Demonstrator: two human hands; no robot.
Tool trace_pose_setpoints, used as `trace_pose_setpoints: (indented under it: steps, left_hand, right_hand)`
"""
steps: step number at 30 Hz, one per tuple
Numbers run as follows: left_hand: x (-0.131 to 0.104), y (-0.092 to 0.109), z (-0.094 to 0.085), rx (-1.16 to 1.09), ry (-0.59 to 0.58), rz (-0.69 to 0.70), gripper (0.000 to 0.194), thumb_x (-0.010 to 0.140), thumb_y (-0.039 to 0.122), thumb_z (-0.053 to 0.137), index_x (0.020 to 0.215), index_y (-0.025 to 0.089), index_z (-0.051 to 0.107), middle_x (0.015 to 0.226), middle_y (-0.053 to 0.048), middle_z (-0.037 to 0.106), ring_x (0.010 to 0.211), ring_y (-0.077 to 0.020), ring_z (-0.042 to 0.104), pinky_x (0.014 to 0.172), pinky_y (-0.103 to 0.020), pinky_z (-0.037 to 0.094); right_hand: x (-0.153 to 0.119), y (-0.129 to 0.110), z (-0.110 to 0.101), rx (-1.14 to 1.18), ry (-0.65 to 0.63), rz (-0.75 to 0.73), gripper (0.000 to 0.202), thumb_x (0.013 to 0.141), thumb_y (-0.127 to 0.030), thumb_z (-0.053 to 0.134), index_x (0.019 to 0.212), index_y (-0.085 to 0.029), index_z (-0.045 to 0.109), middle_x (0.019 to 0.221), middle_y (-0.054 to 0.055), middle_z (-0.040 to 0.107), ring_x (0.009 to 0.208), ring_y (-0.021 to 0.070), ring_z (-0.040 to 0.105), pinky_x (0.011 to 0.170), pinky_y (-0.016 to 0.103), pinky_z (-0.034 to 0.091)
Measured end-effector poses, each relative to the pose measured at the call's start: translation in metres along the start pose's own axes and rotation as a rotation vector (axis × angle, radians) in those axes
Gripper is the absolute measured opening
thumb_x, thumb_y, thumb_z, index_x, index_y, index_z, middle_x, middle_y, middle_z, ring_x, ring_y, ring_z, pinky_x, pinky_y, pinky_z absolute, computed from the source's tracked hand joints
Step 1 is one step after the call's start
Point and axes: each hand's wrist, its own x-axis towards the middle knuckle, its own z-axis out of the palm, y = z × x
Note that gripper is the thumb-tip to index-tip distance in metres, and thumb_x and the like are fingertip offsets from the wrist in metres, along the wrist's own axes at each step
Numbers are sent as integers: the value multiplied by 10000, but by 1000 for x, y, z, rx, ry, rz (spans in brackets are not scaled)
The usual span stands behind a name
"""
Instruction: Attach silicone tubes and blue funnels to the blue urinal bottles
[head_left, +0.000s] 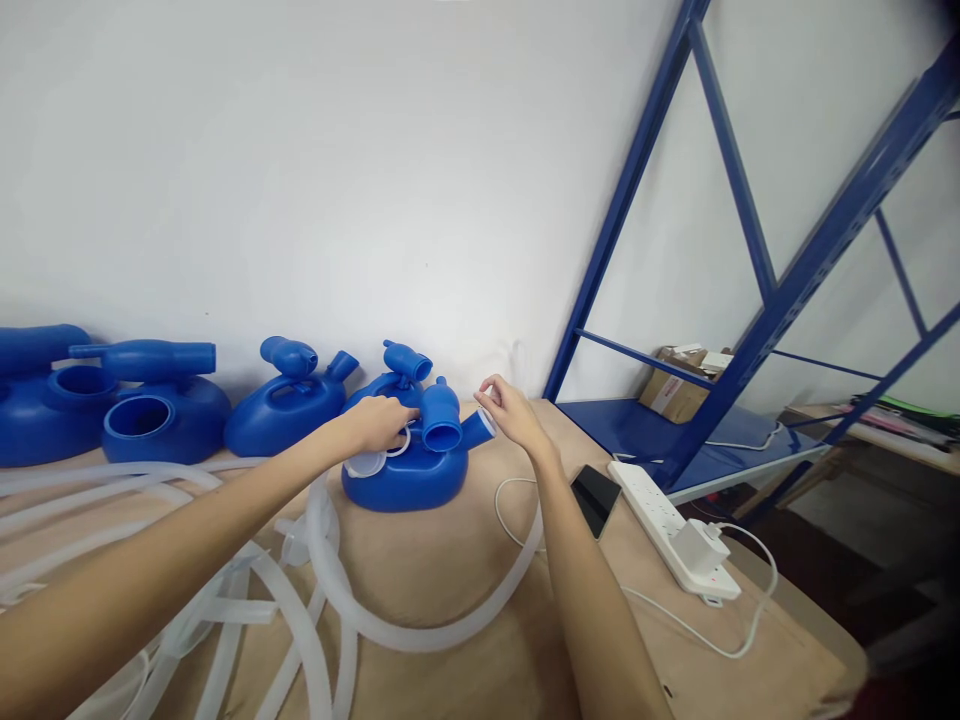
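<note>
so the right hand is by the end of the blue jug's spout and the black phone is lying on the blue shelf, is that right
Not quite: the black phone isn't on the blue shelf. The head view shows it lying on the table beside the white power strip. The right hand is indeed by the end of the blue jug's spout.

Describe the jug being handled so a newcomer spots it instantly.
A brown table runs below the wall, bearing blue plastic jugs. At their right end, nearest the blue rack, is the front jug. Only its white-rimmed spout has the right hand beside it.
</note>
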Motion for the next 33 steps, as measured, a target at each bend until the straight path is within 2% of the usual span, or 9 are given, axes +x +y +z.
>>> trace_pose_setpoints:
  steps: [5, 9, 13, 17, 21, 23, 27, 30, 33]
  left_hand:
    - [0, 0, 1, -4, 4, -4, 416, 906, 250, 567, 1309, 215, 664, 1062, -184, 779, 972, -375, 751, 769, -435, 587]
    - [0, 0, 1, -7, 9, -11, 403, 908, 244, 567, 1297, 214, 669, 1066, -189, 778, 974, -378, 751, 774, -439, 583]
    - [-1, 0, 1, -10, 9, -9, 403, 905, 235, 572, 1296, 222, 669, 1056, -178, 781, 978, -374, 752, 781, -436, 582]
    - [-1, 0, 1, -10, 9, -9, 398, 914, 246, 570, 1299, 216, 666, 1074, -181, 778, 993, -369, 750, 797, -434, 584]
    - [-1, 1, 0, -8, 3, -11, 404, 915, 247, 566, 1307, 221, 661, 1064, -175, 780, 966, -355, 756, 778, -421, 588]
    - [-1, 1, 0, -10, -1, -9, 399, 914, 252, 570, 1300, 222, 666, 1055, -172, 782, 952, -352, 758, 771, -420, 588]
    - [-1, 1, 0, -7, -2, -17, 395, 920, 258, 569, 1301, 214, 667, 1075, -183, 776, 979, -362, 753, 795, -436, 588]
    - [-1, 1, 0, -3, -4, -16, 402, 916, 252, 561, 1301, 211, 668, 1069, -184, 777, 969, -362, 754, 776, -427, 589]
    - [0, 0, 2, -6, -6, -5, 422, 904, 255, 569, 1314, 220, 663, 1034, -173, 782, 941, -359, 757, 742, -413, 586]
  right_hand:
    - [-5, -3, -18, -8, -182, 98, 508, 853, -675, 625, 682, -201, 562, 614, -44, 441, 619, 133, 403, 588, 277, 265]
    - [-7, -8, -32, -59, -325, 130, 531, 742, -689, 738, 634, -188, 602, 581, -49, 416, 594, 121, 368, 576, 279, 244]
    - [-7, -10, -43, -154, -285, 100, 453, 726, -640, 774, 773, -189, 749, 617, -37, 440, 634, 140, 399, 606, 288, 259]
    - [-9, -3, -54, -116, -333, 97, 475, 733, -637, 761, 858, -181, 802, 629, -33, 431, 643, 147, 398, 634, 297, 284]
    - [-16, 10, -74, -118, -79, 111, 466, 775, -601, 736, 937, -168, 791, 663, -13, 494, 669, 170, 455, 680, 314, 340]
    - [-18, 14, -80, -97, -103, 103, 456, 762, -571, 754, 979, -172, 793, 754, 20, 584, 729, 189, 520, 729, 324, 387]
    - [-15, 8, -64, 72, -402, 77, 426, 764, -540, 757, 997, -186, 788, 964, 68, 701, 848, 204, 590, 811, 334, 441]
    - [-10, 4, -43, 205, -479, 104, 408, 778, -566, 742, 878, -170, 739, 865, 49, 696, 816, 195, 584, 795, 329, 449]
    - [-8, 5, -32, 290, -519, 100, 465, 806, -632, 700, 733, -175, 651, 730, 13, 609, 728, 164, 532, 736, 309, 420]
